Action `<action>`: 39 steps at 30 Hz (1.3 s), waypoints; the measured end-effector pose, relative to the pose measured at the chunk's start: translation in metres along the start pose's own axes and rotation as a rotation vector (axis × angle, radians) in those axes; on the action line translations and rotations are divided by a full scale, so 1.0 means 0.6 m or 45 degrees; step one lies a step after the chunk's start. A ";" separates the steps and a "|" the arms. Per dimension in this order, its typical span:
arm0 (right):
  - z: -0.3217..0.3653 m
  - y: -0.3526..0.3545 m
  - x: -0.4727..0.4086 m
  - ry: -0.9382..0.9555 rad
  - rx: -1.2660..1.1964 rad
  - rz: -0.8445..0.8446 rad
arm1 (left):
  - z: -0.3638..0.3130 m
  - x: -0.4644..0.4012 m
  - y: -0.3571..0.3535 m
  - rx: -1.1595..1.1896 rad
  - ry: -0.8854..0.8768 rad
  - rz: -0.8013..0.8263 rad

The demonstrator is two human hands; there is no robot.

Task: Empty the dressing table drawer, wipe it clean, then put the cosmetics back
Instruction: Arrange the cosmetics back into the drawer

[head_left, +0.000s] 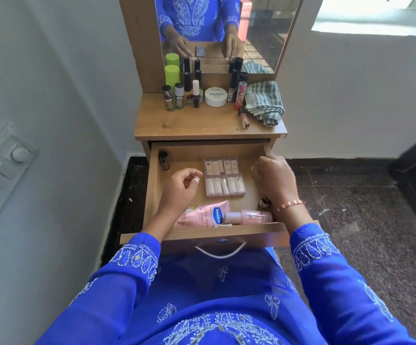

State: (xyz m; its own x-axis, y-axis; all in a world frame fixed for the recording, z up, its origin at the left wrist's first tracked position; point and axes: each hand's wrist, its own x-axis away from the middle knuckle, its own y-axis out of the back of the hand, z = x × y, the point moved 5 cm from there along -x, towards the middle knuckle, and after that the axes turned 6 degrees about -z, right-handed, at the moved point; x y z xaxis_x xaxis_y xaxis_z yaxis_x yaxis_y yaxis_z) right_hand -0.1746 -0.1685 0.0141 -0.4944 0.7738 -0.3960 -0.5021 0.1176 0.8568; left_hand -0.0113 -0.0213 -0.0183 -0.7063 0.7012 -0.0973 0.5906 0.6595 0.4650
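1. the drawer [226, 231] of the dressing table is pulled out, and both hands are inside it
2. the left hand [180, 186] hovers over the bare left part of the drawer floor, fingers loosely curled with the thumb and forefinger tips close together; nothing shows between them
3. the right hand [273, 179] is at the drawer's right wall, back of the hand up, fingers curled downward; whether they grip anything cannot be told, as the palm side is hidden
4. a clear case of small tubes [224, 176] lies in the middle of the drawer, between the two hands
5. a pink vaseline tube [203, 214] and a pale pink bottle [248, 217] lie against the drawer's front wall
6. a small dark bottle [163, 160] stands in the drawer's back left corner; another little bottle [264, 202] sits just under the right wrist
7. above the drawer, on the tabletop, stand nail polish bottles [179, 95], a white jar [215, 96] and a folded striped cloth [264, 103]
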 end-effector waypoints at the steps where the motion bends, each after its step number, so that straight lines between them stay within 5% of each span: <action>1: 0.008 0.004 -0.019 0.010 -0.045 -0.030 | -0.006 -0.006 0.003 -0.001 -0.017 -0.003; 9: 0.059 -0.018 -0.163 -0.120 -0.110 -0.004 | -0.088 -0.062 0.022 0.053 -0.120 -0.071; 18: 0.038 -0.041 -0.173 -0.317 -0.072 -0.015 | -0.096 -0.066 0.027 0.238 0.029 -0.062; 26: 0.118 -0.010 -0.085 0.019 -0.513 -0.146 | -0.096 -0.097 0.004 0.478 0.361 -0.094; 32: 0.144 -0.001 -0.082 0.225 -0.560 -0.010 | -0.101 -0.115 0.004 0.803 0.491 -0.281; 39: 0.101 0.031 -0.230 0.003 -0.331 -0.118 | -0.097 -0.123 0.009 0.882 0.553 -0.292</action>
State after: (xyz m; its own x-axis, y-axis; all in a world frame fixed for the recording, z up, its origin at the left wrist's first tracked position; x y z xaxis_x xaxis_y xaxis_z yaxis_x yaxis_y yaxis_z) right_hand -0.0730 -0.2351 0.1048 -0.4393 0.7658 -0.4698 -0.7104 0.0239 0.7033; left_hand 0.0212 -0.0850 0.0427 -0.8410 0.4572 0.2891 0.4203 0.8888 -0.1828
